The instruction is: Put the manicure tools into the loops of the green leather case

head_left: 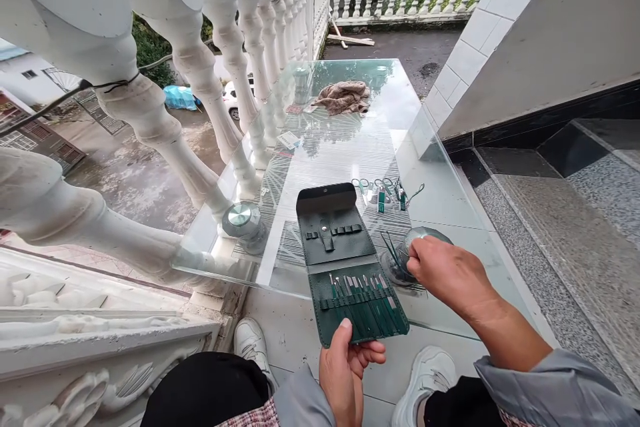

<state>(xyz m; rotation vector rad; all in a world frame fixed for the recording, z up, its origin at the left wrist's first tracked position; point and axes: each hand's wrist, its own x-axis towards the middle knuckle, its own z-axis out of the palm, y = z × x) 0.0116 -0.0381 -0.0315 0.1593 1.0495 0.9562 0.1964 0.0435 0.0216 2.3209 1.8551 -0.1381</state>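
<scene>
My left hand (345,367) holds the bottom edge of an open dark green manicure case (340,257), thumb on top and fingers underneath. Slim metal tools with green handles (363,287) stand side by side under the strap of its lower panel. The upper panel has a snap tab and several vacant loops. To the right of the case, my right hand (450,273) is closed, its fingertips pinched on thin dark green tweezers (393,250) whose prongs point up and left. The fingertips are partly hidden by the hand itself.
On the glass table (340,153) lie nail clippers (381,200), small scissors (361,183) and other tools. A brown cloth (343,97) and a small card (289,140) lie farther back. A white balustrade (187,73) runs along the left; stone steps (545,213) rise on the right.
</scene>
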